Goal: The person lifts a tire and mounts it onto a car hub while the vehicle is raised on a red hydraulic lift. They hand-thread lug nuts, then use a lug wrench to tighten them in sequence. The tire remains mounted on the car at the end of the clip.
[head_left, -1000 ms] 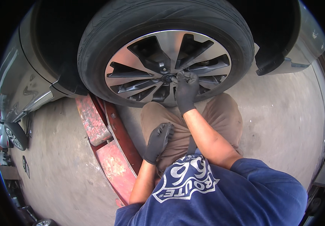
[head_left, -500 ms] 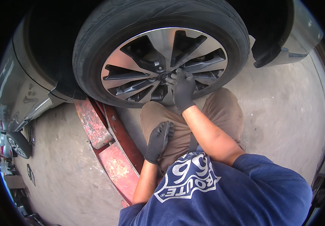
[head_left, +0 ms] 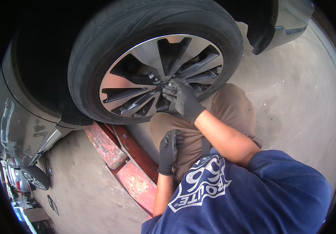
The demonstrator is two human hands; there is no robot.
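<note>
A car wheel (head_left: 141, 57) with a two-tone silver and black alloy rim and a black tyre (head_left: 80, 74) stands in front of me, on the car. My right hand (head_left: 185, 98), in a dark grey glove, is at the hub beside the round centre cap (head_left: 161, 86). Its thumb and fingertips pinch a small shiny metal piece, which looks like a lug nut (head_left: 170, 84). My left hand (head_left: 169, 150), gloved too, rests on my left thigh with the fingers curled in. Whatever it may hold is hidden.
A worn red metal floor jack (head_left: 135, 177) lies along the floor to my left, reaching under the car. Grey body panels (head_left: 29, 121) flank the wheel on the left, and a bumper edge (head_left: 289, 23) hangs at the right. Another car's wheel (head_left: 34, 177) shows far left.
My view has tilted and shifted a little. The right hand's fingers have closed in a pinch at the hub, and the shiny piece shows there now. My left hand stays on my thigh.
</note>
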